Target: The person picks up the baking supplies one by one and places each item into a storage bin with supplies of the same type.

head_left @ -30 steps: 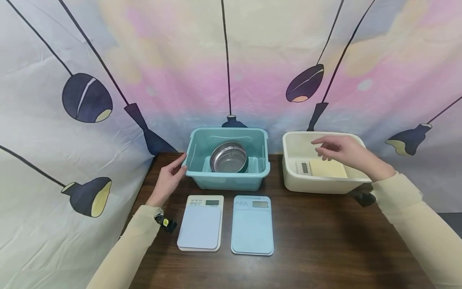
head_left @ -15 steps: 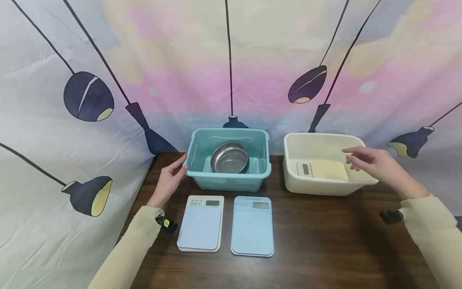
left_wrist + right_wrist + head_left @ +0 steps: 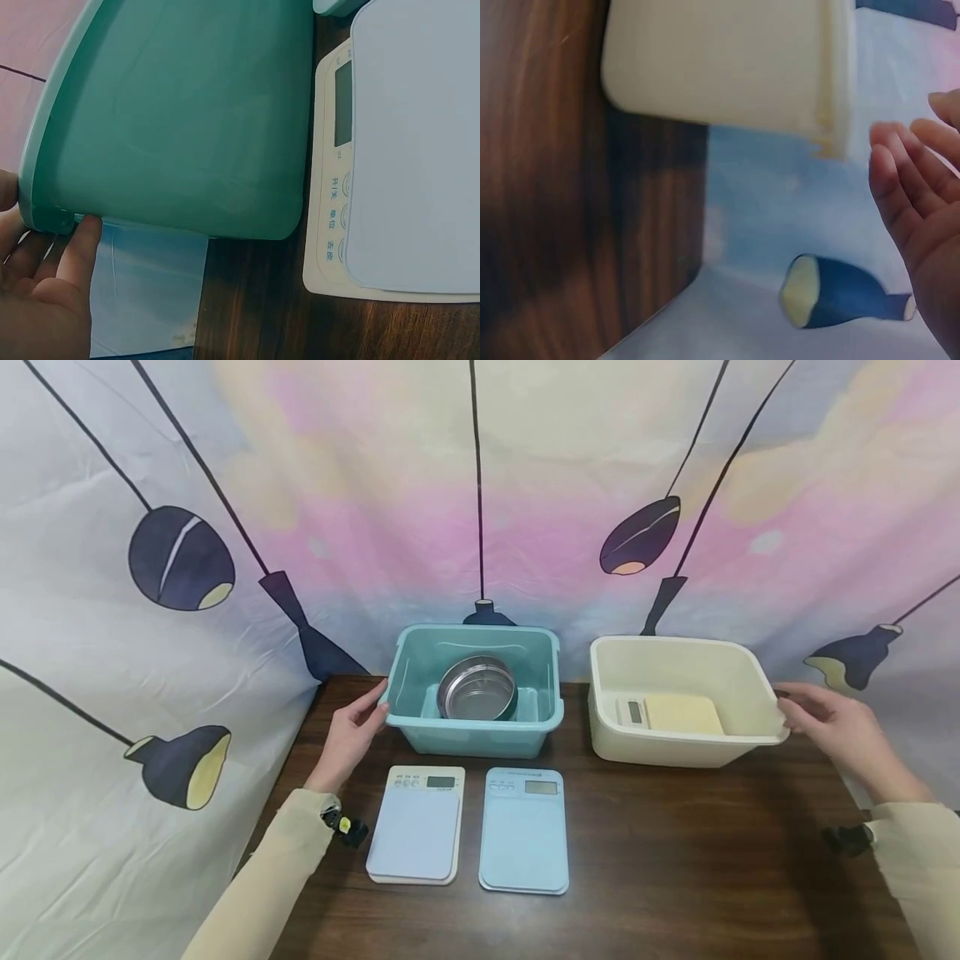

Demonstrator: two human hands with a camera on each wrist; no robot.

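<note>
At the desk's (image 3: pixel 675 843) far edge, the left hand (image 3: pixel 348 735) grips the teal tub's (image 3: pixel 480 739) left rim. Near the far right corner, the right hand (image 3: pixel 843 727) sits beside the cream tub (image 3: pixel 667 752), fingers loosely bent, holding nothing (its wrist view shows a gap). A one-sided pull could swing the teal tub into the white scale (image 3: pixel 415 833); tilting could slide the round metal container (image 3: pixel 477 692).

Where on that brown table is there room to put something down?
Right of the blue scale, before the cream tub, the table is widely bare. Only slim strips separate the two tubs, or that scale from the white scale. The left is crowded, with the left hand at the teal tub.
</note>
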